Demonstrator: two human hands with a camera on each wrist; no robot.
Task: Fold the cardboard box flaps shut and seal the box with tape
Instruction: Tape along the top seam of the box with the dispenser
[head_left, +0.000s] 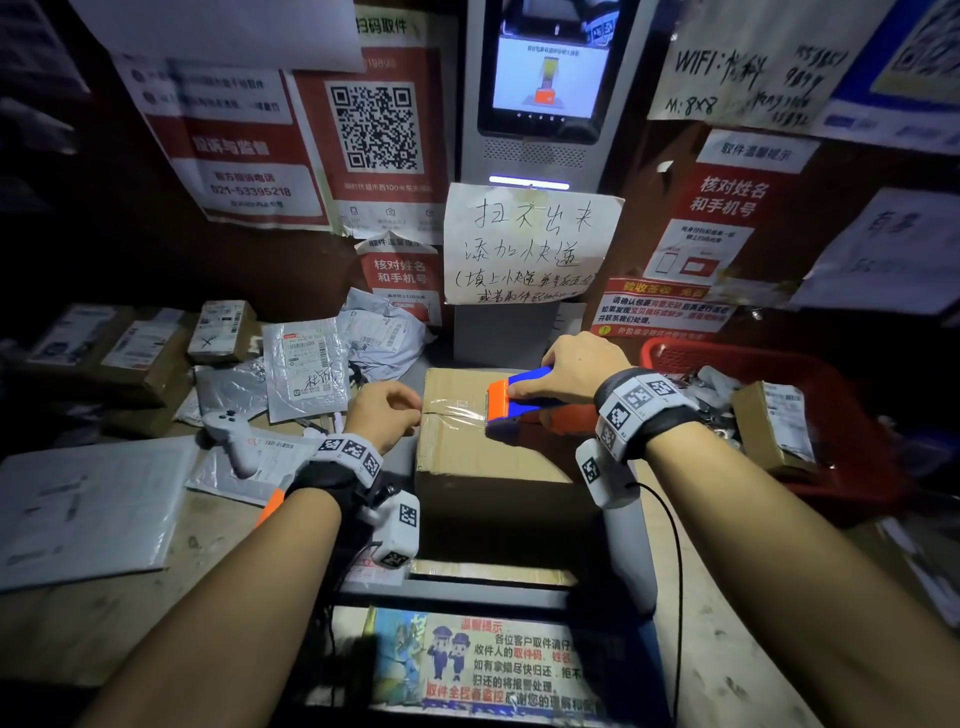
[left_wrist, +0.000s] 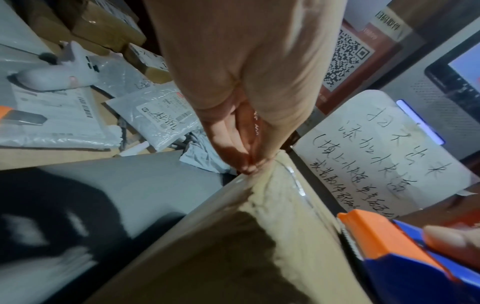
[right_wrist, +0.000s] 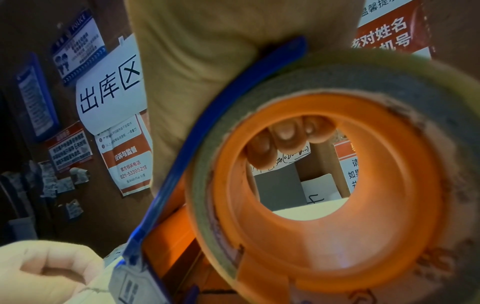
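A brown cardboard box (head_left: 483, 447) stands in the middle with its top flaps folded shut. A strip of clear tape (head_left: 454, 408) runs along the top seam from the box's left edge to the dispenser. My right hand (head_left: 574, 371) grips the blue and orange tape dispenser (head_left: 511, 397), whose blade end rests on the box top. In the right wrist view its fingertips (right_wrist: 285, 136) show through the tape roll (right_wrist: 324, 185). My left hand (head_left: 387, 410) pinches the tape's end at the box's top left edge, its fingertips (left_wrist: 246, 165) bunched there beside the tape (left_wrist: 293, 181).
Parcels and grey mail bags lie at the left, with a white scanner gun (head_left: 234, 436). A red basket (head_left: 769, 374) of parcels stands at the right. Behind the box rises a kiosk (head_left: 545, 78) bearing a handwritten note (head_left: 524, 244). An orange-handled knife (left_wrist: 15, 117) lies far left.
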